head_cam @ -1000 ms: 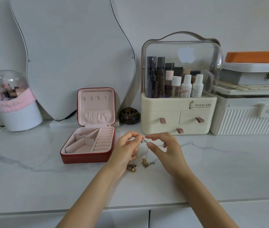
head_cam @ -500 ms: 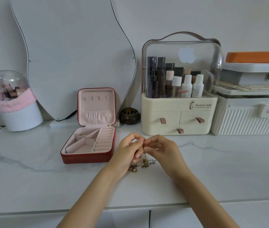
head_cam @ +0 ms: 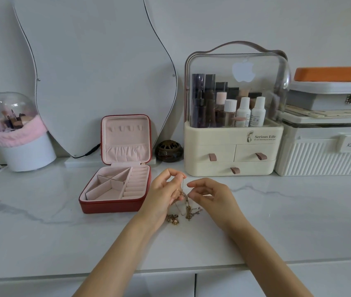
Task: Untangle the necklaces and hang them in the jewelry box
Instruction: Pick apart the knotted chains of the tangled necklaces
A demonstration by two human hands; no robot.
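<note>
A white marble-look counter (head_cam: pixel 41 221) carries a wavy-edged mirror (head_cam: pixel 97 67) leaning on the wall, a cream cosmetics organiser (head_cam: pixel 232 146) with a clear domed cover, and, just left of the hands, a red jewelry box (head_cam: pixel 114 207) standing open with its pink-lined lid upright and nothing yet hung on the row of hooks inside it. In front of the box a person works on the tangled necklaces (head_cam: pixel 184 212): a second ago both hands met at one raised point of chain, and now they have drawn apart, the left hand (head_cam: pixel 161 195) lifting higher while the right hand (head_cam: pixel 211 196) has dropped lower and to the side. The left hand pinches a fine gold chain between thumb and forefinger; the right hand's fingers are curled close beside the strands, but whether they grip one cannot be told. The held chain runs near vertical, its long axis top to bottom, from the left fingertips down to the knot of links and pendants resting on the counter between the wrists. Judged from this, one strand is being teased free, yet the cluster below remains bunched, so untangling looks early and hanging has not begun
</note>
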